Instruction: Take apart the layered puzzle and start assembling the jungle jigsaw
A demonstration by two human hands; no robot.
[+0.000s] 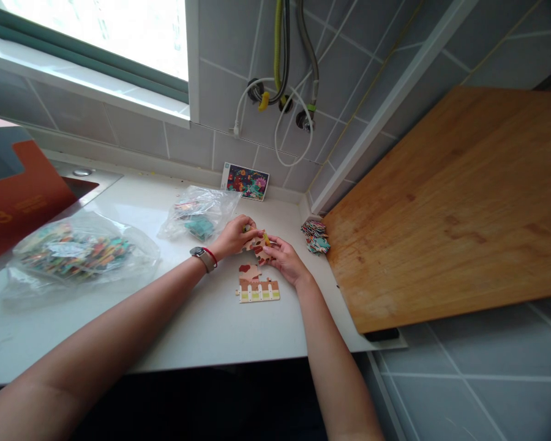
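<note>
Puzzle pieces [257, 245], a small joined clump in brown, red and cream, are pinched between both hands just beyond the finished patch [258, 286], which lies flat on the white counter [202, 324].

In the head view, the left hand [233, 236] comes in from the left of that patch, its fingers closed narrowly on one side of the clump. The right hand [285, 257] meets it from the right, thumb and fingertips drawn tight on the other side, with a yellow-edged bit showing between them. I cannot tell whether the clump is lifted or resting on the counter.

To the right of the patch and a little farther back is a loose pile [315, 237], just beside the edge of the wooden cutting board [454, 202]. Well behind the patch, a picture card [245, 182] leans on the tiled wall. To the left of the patch lies a small clear bag [197, 214], and far left a larger bag [73, 251] full of pieces.

To seat a joint well, I judge it best to set the clump flat beside the patch and match tab to notch by colour. Pressing straight down with one fingertip is safer than squeezing in the air, which could flex the joined pieces apart.
</note>
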